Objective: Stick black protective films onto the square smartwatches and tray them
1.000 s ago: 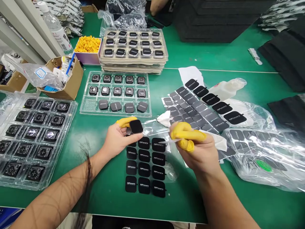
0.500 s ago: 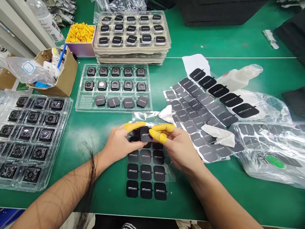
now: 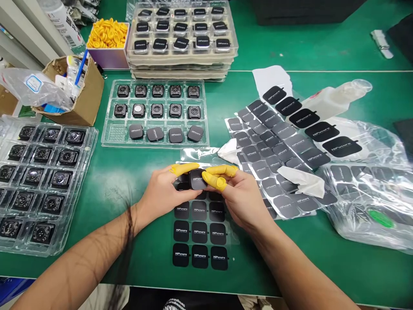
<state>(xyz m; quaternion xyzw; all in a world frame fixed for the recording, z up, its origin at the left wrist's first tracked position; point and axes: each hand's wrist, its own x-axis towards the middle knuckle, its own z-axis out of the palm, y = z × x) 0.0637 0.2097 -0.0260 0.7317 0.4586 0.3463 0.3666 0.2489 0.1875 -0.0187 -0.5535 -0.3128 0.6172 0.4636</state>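
A black square watch [image 3: 198,179] with a film printed HiFuture on its face sits between the two hands, over the top rows of a sheet of black pads [image 3: 199,228]. The left hand [image 3: 164,189] and right hand [image 3: 240,193] are pressed close together, pinching the watch from either side, and the fingertips wear yellow finger cots [image 3: 217,183].

The sheet lies flat on a green mat [image 3: 77,262], which covers the bench. Just beyond the hands, a transparent tray [image 3: 155,144] holds two rows of watches and a row of four with printed films. To the left is a larger transparent tray [image 3: 92,142] of watches lying face up. Farther ahead, a stack of trays [image 3: 182,58] carries more filmed watches, beside a box of spare cots [image 3: 106,60] and a cardboard box [image 3: 90,94] stuffed with plastic and a blue-handled tool.

To the right, more pad sheets [image 3: 277,146] fan across the mat, with a white wipe [image 3: 301,181] on them and a white plastic bottle [image 3: 335,99] behind. A crumpled plastic bag [image 3: 368,202] holds further sheets. A strand of hair [image 3: 129,228] hangs across the view.
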